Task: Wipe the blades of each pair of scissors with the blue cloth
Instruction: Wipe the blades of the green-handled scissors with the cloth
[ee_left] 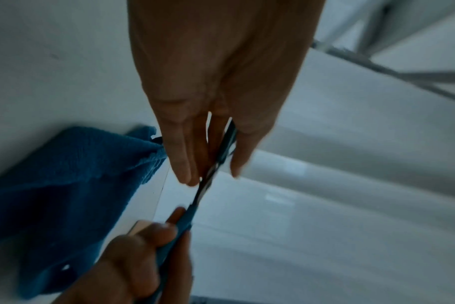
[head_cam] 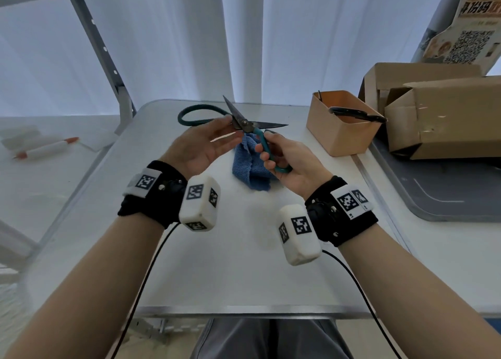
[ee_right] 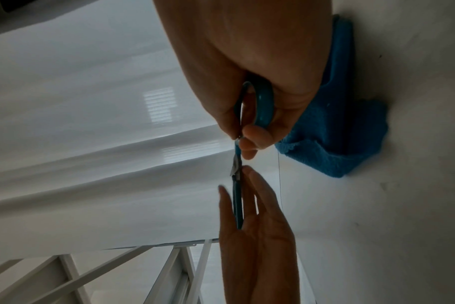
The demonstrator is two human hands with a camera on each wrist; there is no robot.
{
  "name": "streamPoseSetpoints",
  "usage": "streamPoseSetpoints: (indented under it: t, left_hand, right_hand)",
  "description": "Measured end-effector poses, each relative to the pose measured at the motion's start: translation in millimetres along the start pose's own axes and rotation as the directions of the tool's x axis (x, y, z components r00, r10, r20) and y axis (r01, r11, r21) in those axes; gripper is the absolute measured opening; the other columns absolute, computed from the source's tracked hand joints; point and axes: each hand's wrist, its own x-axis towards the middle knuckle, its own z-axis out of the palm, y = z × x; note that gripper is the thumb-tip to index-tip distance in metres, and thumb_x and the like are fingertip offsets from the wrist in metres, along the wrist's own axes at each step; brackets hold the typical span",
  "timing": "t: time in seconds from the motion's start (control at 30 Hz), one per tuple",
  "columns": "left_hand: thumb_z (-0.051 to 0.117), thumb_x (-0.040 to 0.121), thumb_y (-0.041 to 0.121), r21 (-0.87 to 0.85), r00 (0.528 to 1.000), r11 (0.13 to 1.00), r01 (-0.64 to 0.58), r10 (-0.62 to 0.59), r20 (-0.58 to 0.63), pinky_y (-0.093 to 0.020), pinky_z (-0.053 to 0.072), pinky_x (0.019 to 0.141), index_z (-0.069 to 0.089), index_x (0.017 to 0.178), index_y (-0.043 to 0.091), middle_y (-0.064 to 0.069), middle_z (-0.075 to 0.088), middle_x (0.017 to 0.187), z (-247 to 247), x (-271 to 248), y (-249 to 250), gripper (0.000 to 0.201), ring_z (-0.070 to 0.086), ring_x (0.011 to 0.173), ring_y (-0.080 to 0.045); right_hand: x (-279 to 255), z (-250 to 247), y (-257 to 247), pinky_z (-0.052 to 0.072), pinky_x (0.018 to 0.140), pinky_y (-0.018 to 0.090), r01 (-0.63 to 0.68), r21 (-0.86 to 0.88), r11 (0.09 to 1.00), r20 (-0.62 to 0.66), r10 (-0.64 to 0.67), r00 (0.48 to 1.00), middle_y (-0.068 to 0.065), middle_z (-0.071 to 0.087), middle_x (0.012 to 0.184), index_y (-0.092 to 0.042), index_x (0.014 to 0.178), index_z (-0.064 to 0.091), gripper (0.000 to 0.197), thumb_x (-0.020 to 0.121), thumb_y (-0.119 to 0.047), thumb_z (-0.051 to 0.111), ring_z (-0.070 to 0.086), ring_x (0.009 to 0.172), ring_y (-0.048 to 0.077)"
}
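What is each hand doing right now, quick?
Left hand: open, straight fingers lying against the green-handled scissors.
Right hand: closed, gripping one handle loop of the scissors.

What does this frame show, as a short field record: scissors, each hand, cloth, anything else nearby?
scissors: teal-handled scissors, blades spread open, held above the table
right hand: right hand curled round one teal handle loop
left hand: left hand with fingers straight, near the pivot; the other handle runs between thumb and fingers; contact unclear
cloth: blue cloth crumpled on the table, not held
wiping: not under way
nearby: tan box with a black-handled tool lying across its rim
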Motion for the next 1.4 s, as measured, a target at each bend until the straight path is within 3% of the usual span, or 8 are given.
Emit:
streamPoseSetpoints:
  t: [0.2, 0.37, 0.5, 0.63, 0.8, 1.07, 1.23, 1.4]
  left_hand:
    - [0.060, 0.096, 0.002, 0.042, 0.984, 0.999, -0.014, 0.022, -0.178, -0.026, 0.061, 0.077, 0.066, 0.102, -0.003, -0.018, 0.071, 0.107, 3.7, 12.7, -7.0, 0.010, 0.074, 0.091, -0.022]
    - [0.059, 0.096, 0.002, -0.042, 0.964, 0.998, -0.043, 0.031, -0.265, -0.026, 0.061, 0.075, 0.064, 0.092, 0.000, -0.015, 0.072, 0.097, -5.4, 13.0, 9.4, 0.007, 0.075, 0.080, -0.018]
    - [0.060, 0.096, 0.002, -0.051, 0.942, 0.992, -0.116, 0.093, -0.324, -0.024, 0.060, 0.071, 0.063, 0.088, 0.002, -0.014, 0.071, 0.093, -14.1, 13.8, 29.1, 0.009, 0.073, 0.078, -0.017]
    - [0.061, 0.095, 0.001, -0.060, 0.935, 0.985, -0.159, 0.131, -0.331, -0.025, 0.060, 0.071, 0.062, 0.087, 0.002, -0.012, 0.073, 0.084, -9.0, 14.9, 46.5, 0.008, 0.074, 0.076, -0.017]
    - [0.062, 0.093, -0.001, -0.033, 0.937, 0.978, -0.205, 0.187, -0.296, -0.027, 0.060, 0.071, 0.062, 0.084, 0.002, -0.010, 0.073, 0.074, 7.5, 19.6, 59.3, 0.010, 0.073, 0.076, -0.019]
    - [0.063, 0.093, -0.001, -0.007, 0.947, 0.977, -0.214, 0.206, -0.246, -0.027, 0.060, 0.070, 0.062, 0.088, 0.002, -0.010, 0.074, 0.075, 30.8, 39.9, 62.2, 0.006, 0.074, 0.075, -0.019]
    - [0.065, 0.092, 0.000, -0.030, 0.949, 0.976, -0.214, 0.201, -0.244, -0.025, 0.059, 0.069, 0.063, 0.097, 0.001, -0.014, 0.074, 0.086, 37.5, 55.4, 61.6, 0.005, 0.075, 0.079, -0.021]
    - [0.063, 0.094, 0.002, 0.015, 0.950, 0.973, -0.230, 0.228, -0.213, -0.022, 0.057, 0.069, 0.063, 0.096, 0.002, -0.011, 0.075, 0.085, 34.4, 69.7, 62.0, 0.002, 0.075, 0.079, -0.019]
  right_hand:
    - [-3.4, 11.7, -1.4, 0.050, 0.048, 0.022, -0.024, -0.022, 0.999, 0.090, 0.026, 0.996, 0.015, 0.066, 0.084, 0.003, 0.111, 0.063, 0.031, 0.105, -0.022, 0.047, 0.059, 0.060, 0.017]
    - [0.3, 7.7, -3.8, 0.056, 0.072, 0.034, -0.100, -0.125, 0.987, 0.102, 0.113, 0.988, 0.020, 0.069, 0.095, 0.002, 0.099, 0.070, 0.057, 0.100, -0.040, 0.031, 0.065, 0.080, 0.027]
    - [0.2, 6.7, 6.7, 0.050, 0.075, 0.028, -0.092, -0.609, 0.788, 0.028, 0.138, 0.990, 0.010, 0.064, 0.117, -0.013, 0.111, 0.074, 0.034, 0.092, -0.034, 0.055, 0.060, 0.097, 0.019]
    - [5.4, 18.5, 13.1, 0.050, 0.081, 0.029, -0.052, -0.829, 0.558, 0.015, 0.115, 0.993, 0.006, 0.060, 0.110, -0.008, 0.124, 0.062, 0.035, 0.094, -0.027, 0.061, 0.059, 0.099, 0.019]
    - [8.2, 18.5, 8.6, 0.054, 0.083, 0.033, 0.008, -0.882, 0.470, 0.052, 0.079, 0.996, 0.008, 0.057, 0.100, 0.001, 0.117, 0.063, 0.032, 0.098, -0.022, 0.055, 0.057, 0.092, 0.019]
    - [21.9, 14.7, 4.0, 0.061, 0.074, 0.028, 0.128, -0.955, 0.266, 0.163, 0.114, 0.980, 0.007, 0.067, 0.092, -0.008, 0.111, 0.073, 0.023, 0.094, -0.022, 0.065, 0.064, 0.075, 0.017]
    - [38.8, 2.3, -10.6, 0.055, 0.092, 0.029, 0.223, -0.778, 0.587, 0.207, -0.095, 0.974, 0.005, 0.075, 0.095, -0.010, 0.094, 0.078, 0.011, 0.084, -0.006, 0.074, 0.067, 0.095, 0.018]
    - [62.2, -12.7, -52.4, 0.049, 0.059, 0.023, 0.254, -0.402, 0.880, 0.077, -0.244, 0.967, 0.002, 0.065, 0.084, -0.015, 0.088, 0.065, 0.019, 0.090, 0.003, 0.060, 0.059, 0.082, 0.015]
